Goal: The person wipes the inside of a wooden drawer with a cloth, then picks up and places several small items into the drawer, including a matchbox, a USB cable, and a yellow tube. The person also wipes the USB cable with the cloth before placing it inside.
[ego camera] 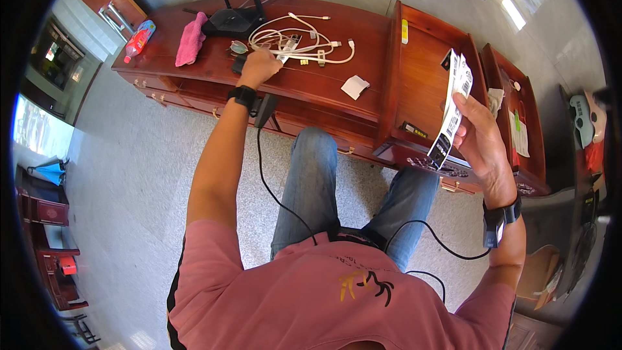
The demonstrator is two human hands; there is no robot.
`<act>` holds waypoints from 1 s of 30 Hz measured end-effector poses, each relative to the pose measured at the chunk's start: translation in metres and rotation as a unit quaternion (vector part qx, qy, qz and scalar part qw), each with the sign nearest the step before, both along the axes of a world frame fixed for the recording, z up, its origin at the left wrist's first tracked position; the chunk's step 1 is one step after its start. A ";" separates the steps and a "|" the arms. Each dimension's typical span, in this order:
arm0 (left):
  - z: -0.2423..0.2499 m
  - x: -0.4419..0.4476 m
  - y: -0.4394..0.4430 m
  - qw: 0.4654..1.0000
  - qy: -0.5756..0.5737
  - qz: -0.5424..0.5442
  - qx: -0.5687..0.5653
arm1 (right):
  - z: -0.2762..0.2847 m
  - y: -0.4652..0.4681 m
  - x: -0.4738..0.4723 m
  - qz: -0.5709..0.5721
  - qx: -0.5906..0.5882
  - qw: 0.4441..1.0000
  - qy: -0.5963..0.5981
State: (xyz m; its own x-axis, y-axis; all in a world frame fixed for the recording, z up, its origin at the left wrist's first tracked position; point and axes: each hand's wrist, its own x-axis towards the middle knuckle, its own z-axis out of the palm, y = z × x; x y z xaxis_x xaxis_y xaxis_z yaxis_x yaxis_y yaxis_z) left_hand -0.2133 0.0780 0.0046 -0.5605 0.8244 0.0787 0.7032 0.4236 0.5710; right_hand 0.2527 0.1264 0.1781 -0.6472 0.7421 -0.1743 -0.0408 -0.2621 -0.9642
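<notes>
My left hand (pixel 261 67) reaches down onto the red-brown wooden cabinet top (pixel 311 80). Its fingertips are at the near end of a white printed strip (pixel 290 50), and whether they grip it is hard to see. Beside the knuckles lies a dark object (pixel 238 64), partly covered by the hand. White cables (pixel 286 34) lie in loose coils just beyond, with a pair of glasses (pixel 238 47) to their left. In my right hand (pixel 474 129) are several white printed strips (pixel 452 112) with barcodes, raised over an open wooden drawer box (pixel 418 73).
A black router (pixel 233 20), a pink cloth (pixel 191 40) and a red-labelled bottle (pixel 139 41) stand or lie at the left. A white paper square (pixel 355 87) rests near the front edge. Another wooden drawer box (pixel 527 121) holds papers at right. Black cords run from both wrist devices.
</notes>
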 end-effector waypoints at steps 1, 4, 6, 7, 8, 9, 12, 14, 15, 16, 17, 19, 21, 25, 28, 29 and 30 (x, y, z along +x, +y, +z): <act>0.010 -0.002 -0.003 0.993 -0.121 0.003 -0.005 | 0.000 0.001 0.000 -0.010 -0.008 1.000 -0.006; 0.039 0.006 -0.024 0.933 -0.342 0.003 0.109 | -0.002 0.006 -0.003 -0.018 -0.034 0.999 -0.010; 0.059 0.018 -0.038 0.902 -0.407 0.001 0.145 | -0.005 0.009 -0.007 0.001 -0.058 0.998 0.008; 0.067 0.027 -0.045 0.897 -0.412 0.005 0.163 | -0.006 0.009 -0.009 0.000 -0.072 0.997 0.013; 0.075 0.037 -0.054 0.890 -0.417 -0.001 0.184 | -0.008 0.009 -0.012 0.015 -0.083 0.996 0.032; 0.083 0.047 -0.063 0.883 -0.423 -0.001 0.203 | -0.009 0.008 -0.016 0.038 -0.101 0.992 0.060; 0.102 0.090 -0.083 0.852 -0.439 -0.049 0.282 | -0.011 0.000 -0.030 0.074 -0.091 0.990 0.080; 0.110 0.125 -0.091 0.813 -0.470 -0.104 0.327 | -0.013 -0.006 -0.043 0.102 -0.068 0.990 0.076; 0.113 0.143 -0.092 0.782 -0.495 -0.146 0.350 | -0.014 -0.009 -0.049 0.122 -0.050 0.987 0.093; 0.115 0.160 -0.091 0.770 -0.502 -0.168 0.356 | -0.015 -0.010 -0.057 0.106 -0.055 0.988 0.095; 0.116 0.176 -0.089 0.767 -0.502 -0.188 0.354 | -0.016 -0.010 -0.064 0.107 -0.054 0.987 0.108; 0.117 0.204 -0.083 0.776 -0.470 -0.221 0.357 | -0.017 -0.008 -0.070 0.097 -0.066 0.984 0.134; 0.118 0.223 -0.073 0.778 -0.460 -0.245 0.350 | -0.017 -0.004 -0.068 0.118 -0.046 0.976 0.176; 0.117 0.242 -0.057 0.784 -0.447 -0.298 0.312 | -0.012 0.008 -0.051 0.126 -0.025 0.983 0.134; 0.115 0.251 -0.045 0.763 -0.465 -0.338 0.295 | -0.005 0.024 -0.037 0.089 0.002 0.991 0.103; 0.114 0.253 -0.040 0.761 -0.475 -0.347 0.273 | -0.001 0.032 -0.033 0.056 0.018 0.996 0.070; 0.113 0.254 -0.036 0.766 -0.465 -0.356 0.265 | 0.003 0.040 -0.028 0.054 0.045 0.994 0.082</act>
State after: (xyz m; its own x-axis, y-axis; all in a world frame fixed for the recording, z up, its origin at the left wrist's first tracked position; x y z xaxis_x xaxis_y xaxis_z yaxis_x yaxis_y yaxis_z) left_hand 0.0402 0.0416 0.1174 -0.0006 0.9377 0.3475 -0.1658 -0.3428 0.9247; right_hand 0.2249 0.1663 0.1807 -0.7385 0.6742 0.0034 -0.1751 -0.1870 -0.9666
